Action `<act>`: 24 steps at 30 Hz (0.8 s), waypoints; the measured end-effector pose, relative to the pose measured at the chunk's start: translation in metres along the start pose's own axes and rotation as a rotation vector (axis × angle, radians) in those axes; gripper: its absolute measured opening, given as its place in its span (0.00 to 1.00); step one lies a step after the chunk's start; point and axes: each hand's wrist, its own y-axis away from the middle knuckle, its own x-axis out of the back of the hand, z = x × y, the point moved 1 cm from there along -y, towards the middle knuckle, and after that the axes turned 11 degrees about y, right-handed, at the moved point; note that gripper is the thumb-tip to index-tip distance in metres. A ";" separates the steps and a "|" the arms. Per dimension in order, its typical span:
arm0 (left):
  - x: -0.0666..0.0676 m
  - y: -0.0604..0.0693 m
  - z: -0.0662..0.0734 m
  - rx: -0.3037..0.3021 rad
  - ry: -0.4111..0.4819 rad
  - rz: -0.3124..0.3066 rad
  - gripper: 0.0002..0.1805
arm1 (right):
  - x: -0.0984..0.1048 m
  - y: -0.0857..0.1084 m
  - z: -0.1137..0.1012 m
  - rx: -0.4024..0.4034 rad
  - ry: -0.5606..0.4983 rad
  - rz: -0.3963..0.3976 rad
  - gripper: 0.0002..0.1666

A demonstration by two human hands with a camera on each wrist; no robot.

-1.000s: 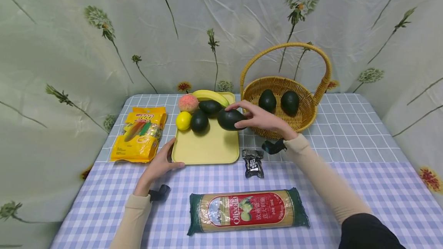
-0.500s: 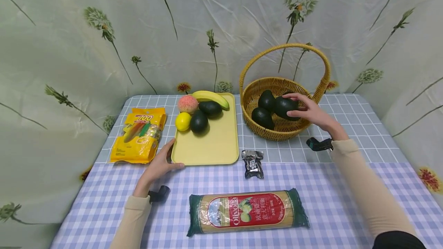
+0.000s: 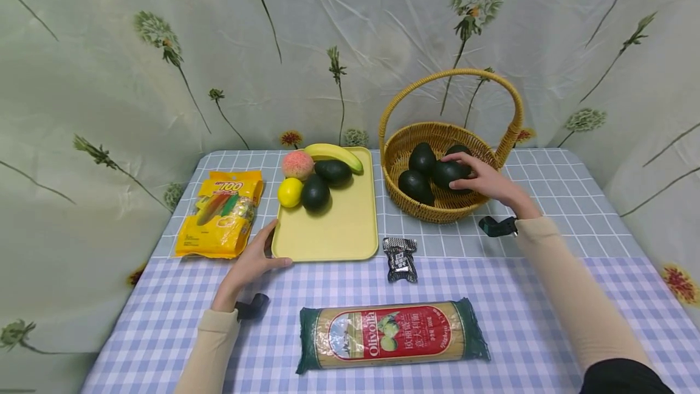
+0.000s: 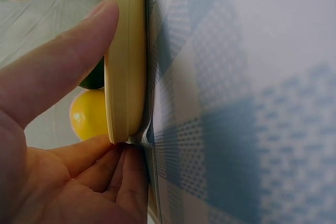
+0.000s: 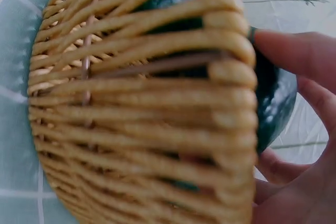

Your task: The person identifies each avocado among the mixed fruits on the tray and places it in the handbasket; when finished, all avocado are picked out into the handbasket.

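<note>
My right hand (image 3: 489, 181) holds a dark green avocado (image 3: 447, 174) down inside the wicker basket (image 3: 395, 190). Around it in the basket lie more avocados, one at the back left (image 3: 422, 158), one at the front left (image 3: 417, 186) and one partly hidden behind my fingers. The right wrist view shows my thumb and fingers round the avocado (image 5: 273, 103) beyond the woven rim. My left hand (image 3: 254, 263) grips the near left corner of the yellow tray (image 3: 328, 242), thumb on its front edge, fingers at its left side.
On the tray lie a peach (image 3: 298, 164), a lemon (image 3: 290, 191), a banana (image 3: 336, 154) and two avocados (image 3: 315, 193). A yellow candy bag (image 3: 219, 217) is at left, a black wrapped snack (image 3: 401, 260) right of the tray, a spaghetti pack (image 3: 391, 333) in front. The basket's tall handle arches overhead.
My right hand has carried the avocado from above the tray to the right, into the basket, then slightly lower and left. My left hand has stayed at the tray's corner.
</note>
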 end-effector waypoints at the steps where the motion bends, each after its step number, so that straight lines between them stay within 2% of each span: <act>1: 0.000 0.000 0.000 -0.001 0.000 -0.001 0.55 | -0.001 -0.002 0.000 0.016 0.013 -0.001 0.34; 6: -0.001 0.000 0.000 -0.009 0.002 0.000 0.55 | -0.008 -0.008 0.000 0.072 0.057 0.015 0.31; 15: 0.000 0.001 0.002 -0.013 0.008 -0.002 0.55 | -0.014 -0.011 -0.002 0.086 0.153 -0.016 0.24; 24: -0.001 0.001 0.000 -0.028 0.023 -0.007 0.55 | -0.010 -0.010 -0.005 0.035 0.085 0.009 0.26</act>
